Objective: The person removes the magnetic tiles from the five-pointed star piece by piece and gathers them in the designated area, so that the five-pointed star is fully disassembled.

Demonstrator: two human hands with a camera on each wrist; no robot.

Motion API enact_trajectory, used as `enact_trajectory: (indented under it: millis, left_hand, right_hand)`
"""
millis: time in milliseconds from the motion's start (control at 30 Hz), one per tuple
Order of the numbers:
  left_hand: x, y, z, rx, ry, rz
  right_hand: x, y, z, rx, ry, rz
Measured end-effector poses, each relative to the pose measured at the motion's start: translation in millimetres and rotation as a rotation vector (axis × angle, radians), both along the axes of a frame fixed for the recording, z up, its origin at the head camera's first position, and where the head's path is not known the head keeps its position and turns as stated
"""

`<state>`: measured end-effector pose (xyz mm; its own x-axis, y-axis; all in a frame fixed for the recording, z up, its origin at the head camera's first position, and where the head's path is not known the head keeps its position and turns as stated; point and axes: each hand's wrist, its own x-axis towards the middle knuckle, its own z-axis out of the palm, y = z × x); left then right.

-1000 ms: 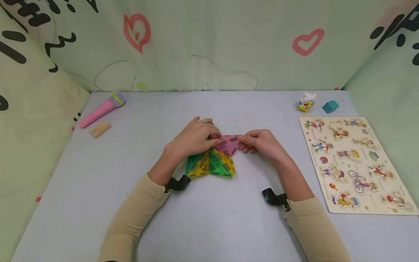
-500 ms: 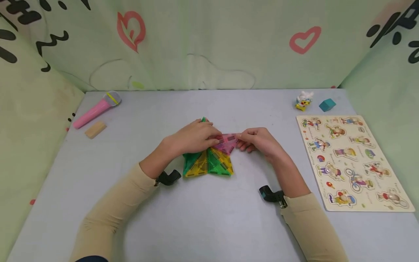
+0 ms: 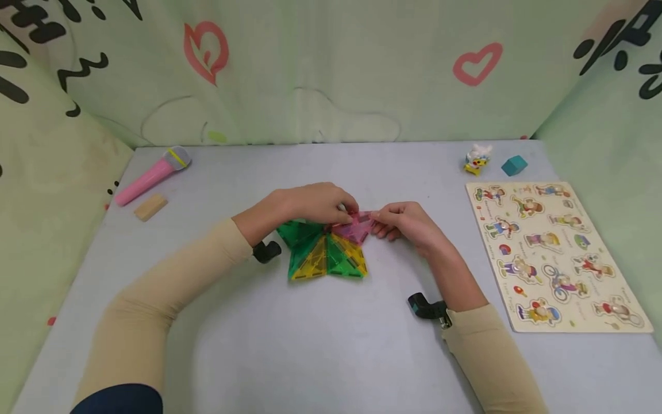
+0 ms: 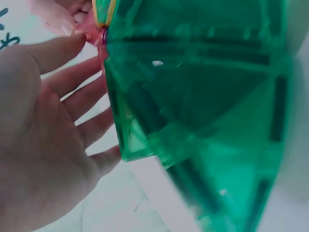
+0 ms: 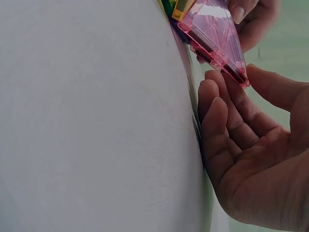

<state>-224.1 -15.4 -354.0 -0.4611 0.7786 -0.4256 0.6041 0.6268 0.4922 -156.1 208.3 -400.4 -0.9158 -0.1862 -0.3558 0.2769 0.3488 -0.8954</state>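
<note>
A pale, smooth tabletop [image 3: 331, 345] spreads before me, walled by light green printed fabric [image 3: 351, 52]. A pink toy microphone [image 3: 152, 175] and a tan wooden block [image 3: 150, 207] lie far left; a small white-and-yellow figurine [image 3: 477, 159] and a teal cube [image 3: 514, 165] sit far right, beyond a cream picture-puzzle board [image 3: 564, 256]. At center, a translucent pink plastic triangular tile [image 3: 354, 232] sits at the right of a translucent green-and-yellow triangular-tile cluster [image 3: 341, 259]. My right hand [image 3: 405, 225] pinches the pink tile's right corner between thumb and fingers; my left hand [image 3: 320, 204], arched over the cluster, pinches its other side in a narrow grip.
</note>
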Motion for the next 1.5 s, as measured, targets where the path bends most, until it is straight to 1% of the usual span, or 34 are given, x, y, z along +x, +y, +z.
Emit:
enact_trajectory:
  millis: [100,267,400,533,767,967,1233,1500]
  left_hand:
    - [-7.6,6.2,4.2,-0.055,-0.047,-0.011]
    - [-21.6,9.1,7.7,-0.142,-0.178,-0.018]
    - [-31.2,8.0,7.7,-0.171,-0.274,-0.041]
    - [-35.9,5.3,6.7,-0.182,-0.324,-0.056]
    - [-34.2,2.9,3.8,-0.149,-0.338,-0.038]
    - [-34.0,2.5,1.1,-0.143,-0.356,-0.022]
    - [-34.4,2.4,-0.7,-0.135,-0.353,-0.024]
    - [-36.0,-0.3,-2.9,-0.104,-0.371,-0.019]
  right_hand:
    - [-0.4,2.1,0.3,0.001,0.007,0.003]
    - [-1.9,4.0,-1.2,0.002,-0.004,0.001]
    - [-2.7,3.9,-2.9,0.004,-0.011,-0.008]
    - [-2.7,2.7,-2.8,-0.01,-0.018,-0.002]
    - [-2.3,1.6,-0.3,-0.035,-0.022,-0.012]
    - [-1.8,1.1,-1.9,-0.053,-0.033,-0.025]
    - [-1.4,-0.4,-4.1,-0.109,-0.064,-0.06]
    - [-2.2,-0.2,-5.2,-0.144,-0.078,-0.076]
